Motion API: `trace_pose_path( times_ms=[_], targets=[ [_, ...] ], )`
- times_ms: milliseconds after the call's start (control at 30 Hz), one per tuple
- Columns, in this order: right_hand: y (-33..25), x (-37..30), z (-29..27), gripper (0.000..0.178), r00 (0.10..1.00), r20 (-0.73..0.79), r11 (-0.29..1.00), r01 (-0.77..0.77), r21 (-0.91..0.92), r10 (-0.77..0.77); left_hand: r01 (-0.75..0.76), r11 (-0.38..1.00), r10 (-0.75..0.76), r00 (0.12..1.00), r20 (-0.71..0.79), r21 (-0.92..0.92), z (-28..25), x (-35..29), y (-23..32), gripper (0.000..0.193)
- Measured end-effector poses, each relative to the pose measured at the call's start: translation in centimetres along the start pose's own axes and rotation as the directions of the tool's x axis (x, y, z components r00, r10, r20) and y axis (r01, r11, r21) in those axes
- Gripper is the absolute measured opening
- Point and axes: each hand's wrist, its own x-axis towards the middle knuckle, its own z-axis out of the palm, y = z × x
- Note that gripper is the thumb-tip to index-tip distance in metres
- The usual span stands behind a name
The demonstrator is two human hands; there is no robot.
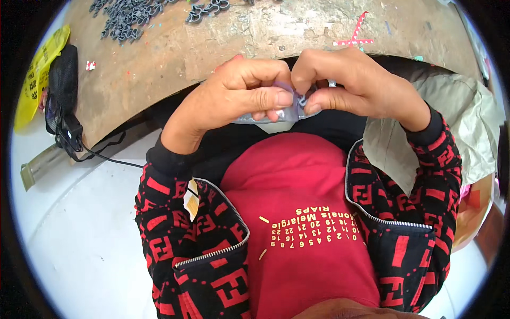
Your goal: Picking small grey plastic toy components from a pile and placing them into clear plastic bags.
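In front of my belly, just off the table's near edge, my two hands meet over a clear plastic bag [288,114]. My left hand [249,93] is closed, pinching the film between thumb and curled fingers. My right hand [350,87] is closed too, thumb and forefinger gripping the bag's right part close beside the left thumb. A small blue-grey bit [302,101] shows at the right fingertips; its kind is too small to tell. Shiny film also peeks out behind the right fingers. The fingers hide most of the bag.
A worn wooden table [255,32] curves ahead, with a heap of dark grey curved plastic clips [125,18] and a smaller group [207,9]. Red dotted strips [356,37] lie right. A yellow bag [42,80], black pouch [64,80] and cable hang left; beige cloth [451,117] lies right.
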Motion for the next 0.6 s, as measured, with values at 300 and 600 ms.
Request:
trace_pose_path(
  times_ms=[300,600],
  targets=[
    [1.2,-1.1,1.8,0.025,0.951,-0.167,0.906,-0.178,0.385,0.258,-0.195,0.980,0.199,0.929,-0.312,0.044,1.7,-0.3,-0.4,0.009],
    [1.6,-0.9,2.1,0.027,0.961,-0.099,0.712,-0.120,0.692,0.257,-0.236,0.929,0.336,0.862,-0.381,0.286,3.1,-0.6,-0.3,0.009]
  ],
)
